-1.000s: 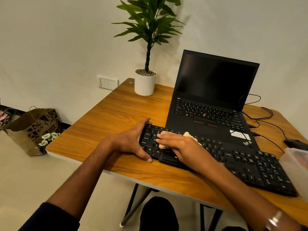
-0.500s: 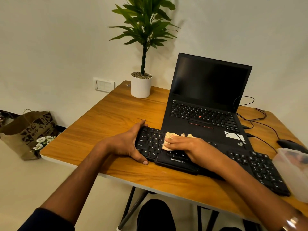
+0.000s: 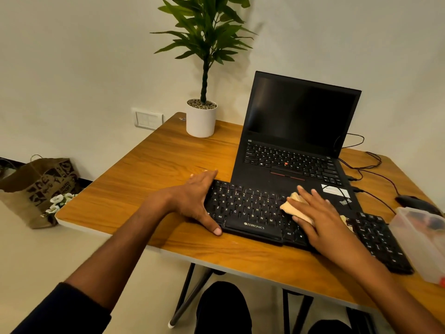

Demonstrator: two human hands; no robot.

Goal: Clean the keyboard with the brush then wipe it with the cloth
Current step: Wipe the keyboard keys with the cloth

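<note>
Broadly, the wooden table carries everything: an open black laptop toward the back, a potted plant at the far corner, and the long black keyboard lying just in front of the laptop, its long axis running from the near-left side away to the right. At the right edge sits a clear plastic container, with a mouse behind it; no brush is plainly visible, and the container's contents are too blurred to tell. On the floor to the left stands a paper bag. The left hand braces the keyboard's left end, fingers straight along its far corner and thumb stretched along the near edge, so it steadies rather than grips. The right hand lies flat with fingers spread and straight, pressing the beige cloth onto the keys right of centre. This looks like the wiping stage. What the coming stroke turns on is that the cloth sits partway along the long axis: the number pad and right-hand keys lie further right of the right hand, the letter keys to its left toward the bracing hand. The right hand is plainly the nearer one for either stretch, and a stroke should follow the keyboard's length.
</note>
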